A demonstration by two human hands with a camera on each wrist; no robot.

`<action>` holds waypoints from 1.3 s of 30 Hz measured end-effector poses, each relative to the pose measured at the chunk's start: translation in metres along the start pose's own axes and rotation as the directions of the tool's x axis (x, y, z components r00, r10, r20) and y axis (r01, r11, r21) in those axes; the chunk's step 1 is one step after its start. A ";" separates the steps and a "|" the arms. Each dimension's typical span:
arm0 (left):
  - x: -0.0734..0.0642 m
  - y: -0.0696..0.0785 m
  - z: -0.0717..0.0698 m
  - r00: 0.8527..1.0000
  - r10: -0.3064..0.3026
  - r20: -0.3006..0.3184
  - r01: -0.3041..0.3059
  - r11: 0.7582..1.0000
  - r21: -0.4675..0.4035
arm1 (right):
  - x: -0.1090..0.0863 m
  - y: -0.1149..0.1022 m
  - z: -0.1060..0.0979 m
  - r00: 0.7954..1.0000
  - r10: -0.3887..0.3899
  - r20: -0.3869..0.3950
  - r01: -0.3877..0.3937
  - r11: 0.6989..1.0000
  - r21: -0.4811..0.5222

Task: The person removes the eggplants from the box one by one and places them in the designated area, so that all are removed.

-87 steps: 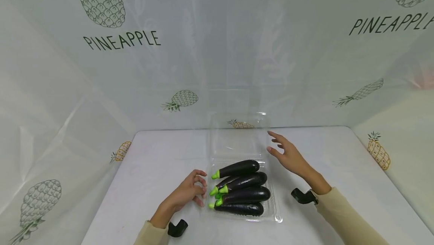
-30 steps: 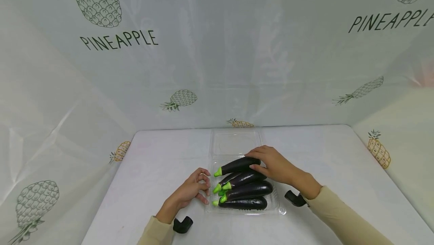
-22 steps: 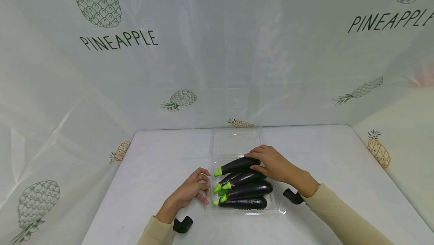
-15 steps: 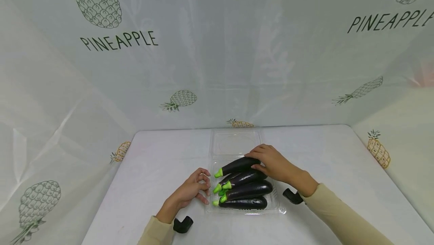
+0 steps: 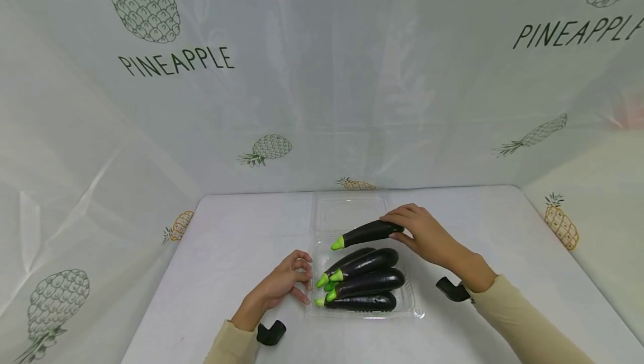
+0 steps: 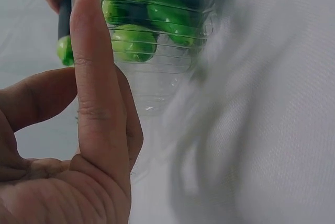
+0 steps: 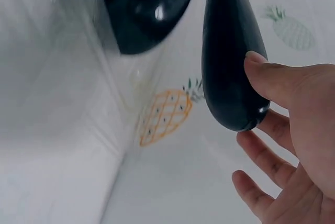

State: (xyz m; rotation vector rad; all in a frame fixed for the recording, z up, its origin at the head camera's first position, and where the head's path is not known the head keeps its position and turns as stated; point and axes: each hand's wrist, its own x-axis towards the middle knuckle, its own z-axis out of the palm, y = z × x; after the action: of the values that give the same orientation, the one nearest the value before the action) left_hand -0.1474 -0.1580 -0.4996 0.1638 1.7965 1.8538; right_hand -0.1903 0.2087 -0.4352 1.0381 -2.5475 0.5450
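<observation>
Lifting seems underway — right hand [image 5: 429, 236] pinching one eggplant [image 5: 367, 233] above the clear box [image 5: 408, 300], left hand [image 5: 282, 283] relaxed beside it — the next move needing a steady grip.

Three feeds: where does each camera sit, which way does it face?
Head: worn on head, facing forward and down at clear container and eggplants; left hand, right hand, sleeves show.
Left wrist: worn there, looking past left fingers at green eggplant tips; part of right hand shows.
Right wrist: worn there, facing held eggplant; only right hand shows.
Both wrist views share that eggplant.
</observation>
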 end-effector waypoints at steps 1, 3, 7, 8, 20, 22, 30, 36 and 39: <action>0.000 0.000 0.000 1.000 -0.002 -0.002 0.002 1.000 0.000 | -0.002 0.003 -0.002 1.000 0.003 -0.012 -0.003 1.000 0.001; 0.001 0.001 0.001 1.000 -0.005 -0.008 0.005 1.000 -0.002 | -0.005 0.007 -0.007 0.999 0.009 -0.031 -0.009 1.000 0.002; 0.001 0.001 0.001 1.000 -0.012 -0.017 0.012 1.000 0.001 | -0.013 0.016 -0.018 0.997 0.053 -0.048 -0.053 0.999 0.009; 0.002 0.001 0.001 1.000 -0.013 -0.019 0.013 1.000 0.002 | -0.015 0.018 -0.021 0.997 0.065 -0.051 -0.064 0.998 0.007; 0.006 0.002 0.000 0.998 -0.031 -0.050 0.031 1.000 0.004 | -0.043 0.053 -0.038 0.987 0.126 -0.102 -0.128 0.992 -0.012; 0.006 0.002 0.000 0.998 -0.029 -0.047 0.030 1.000 0.004 | -0.048 0.060 -0.040 0.985 0.131 -0.109 -0.134 0.991 -0.022; 0.006 0.002 0.000 0.999 -0.018 -0.034 0.019 1.000 0.007 | -0.067 0.088 -0.042 0.979 0.165 -0.124 -0.170 0.985 -0.033; 0.005 0.002 -0.001 0.999 -0.016 -0.032 0.016 1.000 0.006 | -0.078 0.106 -0.041 0.977 0.175 -0.123 -0.179 0.984 -0.024; 0.005 0.002 -0.001 0.999 -0.015 -0.031 0.015 1.000 0.007 | -0.082 0.115 -0.039 0.974 0.198 -0.112 -0.203 0.978 -0.037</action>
State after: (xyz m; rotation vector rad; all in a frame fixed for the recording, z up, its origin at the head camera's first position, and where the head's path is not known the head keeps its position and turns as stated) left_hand -0.1529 -0.1561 -0.4990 0.1250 1.8200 1.8494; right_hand -0.2106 0.3508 -0.4629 0.7185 -2.5705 0.5719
